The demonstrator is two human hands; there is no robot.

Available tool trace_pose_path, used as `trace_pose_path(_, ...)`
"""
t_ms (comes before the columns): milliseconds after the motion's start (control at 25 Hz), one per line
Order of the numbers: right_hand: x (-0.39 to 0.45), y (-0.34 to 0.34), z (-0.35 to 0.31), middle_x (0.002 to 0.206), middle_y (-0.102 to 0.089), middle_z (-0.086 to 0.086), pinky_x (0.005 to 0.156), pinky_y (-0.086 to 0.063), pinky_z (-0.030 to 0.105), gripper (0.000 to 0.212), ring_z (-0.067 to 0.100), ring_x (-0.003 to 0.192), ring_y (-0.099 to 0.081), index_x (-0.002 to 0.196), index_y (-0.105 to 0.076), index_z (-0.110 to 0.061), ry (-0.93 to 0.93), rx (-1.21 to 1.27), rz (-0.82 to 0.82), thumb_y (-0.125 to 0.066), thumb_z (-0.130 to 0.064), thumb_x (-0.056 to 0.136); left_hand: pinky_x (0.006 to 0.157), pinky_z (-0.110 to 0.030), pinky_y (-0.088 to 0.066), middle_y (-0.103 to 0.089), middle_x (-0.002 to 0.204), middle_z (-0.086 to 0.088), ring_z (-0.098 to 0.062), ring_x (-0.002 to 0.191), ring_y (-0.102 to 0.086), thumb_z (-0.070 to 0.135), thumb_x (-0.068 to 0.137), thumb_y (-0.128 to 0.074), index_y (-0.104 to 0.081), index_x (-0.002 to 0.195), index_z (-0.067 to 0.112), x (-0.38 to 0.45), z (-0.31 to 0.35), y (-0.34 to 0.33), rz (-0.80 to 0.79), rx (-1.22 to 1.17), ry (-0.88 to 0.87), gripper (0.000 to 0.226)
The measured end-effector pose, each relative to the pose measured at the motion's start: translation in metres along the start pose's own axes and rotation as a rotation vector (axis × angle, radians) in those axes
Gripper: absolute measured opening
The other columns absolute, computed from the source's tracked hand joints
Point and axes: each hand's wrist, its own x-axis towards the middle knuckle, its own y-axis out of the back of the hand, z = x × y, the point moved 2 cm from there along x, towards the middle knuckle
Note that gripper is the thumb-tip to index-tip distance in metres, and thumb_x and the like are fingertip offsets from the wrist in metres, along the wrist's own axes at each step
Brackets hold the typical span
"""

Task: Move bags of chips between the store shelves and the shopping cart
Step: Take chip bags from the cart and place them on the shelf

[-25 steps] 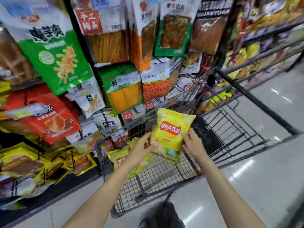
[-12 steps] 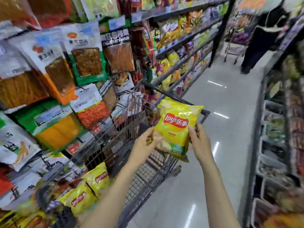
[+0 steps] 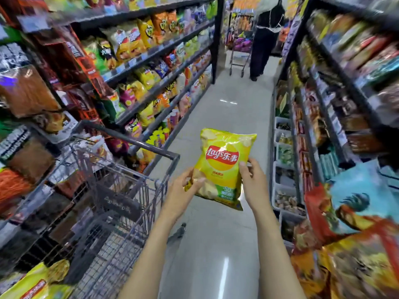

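While the yellow chip bag (image 3: 223, 167) hung mid-frame over the aisle floor (image 3: 218, 244), both hands had it by its lower edges. Left hand (image 3: 183, 190) pinched the lower left edge, thumb on the front. Right hand (image 3: 254, 184) clamped the right edge, thumb on the front, fingers behind. Neither grip was released; both were grasping the bag. Bag stood upright, logo toward the camera, probably so the label could be read and the soft pack didn't fold.

Bag sat right of the shopping cart (image 3: 121, 190), clear of its rim, not touching. So it was in neither cart nor shelf: in transit. Two more yellow bags (image 3: 41, 281) lay in the cart at lower left of frame. Chip shelves (image 3: 155, 67) ran along the upper left; similar yellow packs sat there. My guess: this one was headed for those shelves, but direction isn't certain from one shot.

Another person with a cart (image 3: 239, 52) stood at top centre, well apart. Right-hand shelving was too blurred to read.
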Motion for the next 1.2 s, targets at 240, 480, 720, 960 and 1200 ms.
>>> trace_pose_path(240,0.082,0.047,0.024,0.101,-0.066,-0.006,0.066,-0.043,0.022,0.015,0.006,0.090,-0.062,0.114,-0.052,-0.033,-0.039,-0.052,0.071,-0.043,-0.039,0.103,0.075,0.000,-0.039,-0.059,0.091,0.049,0.027,0.091,-0.054,0.030,0.093,-0.066,-0.054,0.103,0.048,0.087,0.017,-0.066,-0.060,0.044,0.009,0.024)
trace_pose_path(480,0.218,0.050,0.023,0.097,-0.063,-0.013,0.071,-0.046,0.021,0.014,0.004,0.091,-0.061,0.115,-0.049,-0.032,-0.063,-0.043,0.107,-0.044,-0.038,0.104,0.074,-0.001,-0.041,-0.062,0.096,0.044,0.023,0.093,-0.056,0.035,0.093,-0.066,-0.055,0.106,0.050,0.230,0.031,-0.095,-0.118,0.061,0.009,0.023)
trace_pose_path(720,0.389,0.011,0.011,0.104,-0.067,-0.001,0.071,-0.047,0.026,0.025,0.014,0.095,-0.064,0.121,-0.056,-0.024,-0.050,-0.016,0.115,-0.045,-0.037,0.103,0.073,-0.004,-0.043,-0.066,0.095,0.039,0.017,0.091,-0.060,0.034,0.094,-0.065,-0.058,0.106,0.046,0.394,0.048,-0.091,-0.101,0.034,-0.002,0.019)
trace_pose_path(960,0.512,-0.071,0.005,0.108,-0.066,-0.001,0.068,-0.042,0.014,0.025,-0.003,0.090,-0.058,0.124,-0.056,-0.025,-0.046,0.000,-0.004,-0.046,-0.034,0.103,0.075,0.001,-0.039,-0.057,0.094,0.048,0.030,0.094,-0.049,0.035,0.093,-0.066,-0.048,0.106,0.057,0.503,0.030,-0.046,0.042,0.052,0.080,0.031)
trace_pose_path(1200,0.648,-0.187,-0.015,0.115,-0.065,-0.002,0.082,-0.051,0.031,0.033,0.015,0.104,-0.063,0.131,-0.052,-0.028,0.017,0.035,-0.266,-0.045,-0.041,0.102,0.091,-0.013,-0.042,-0.058,0.121,0.030,0.009,0.113,-0.053,0.045,0.092,-0.064,-0.052,0.131,0.042,0.616,-0.002,0.018,0.299,0.086,0.107,0.041)
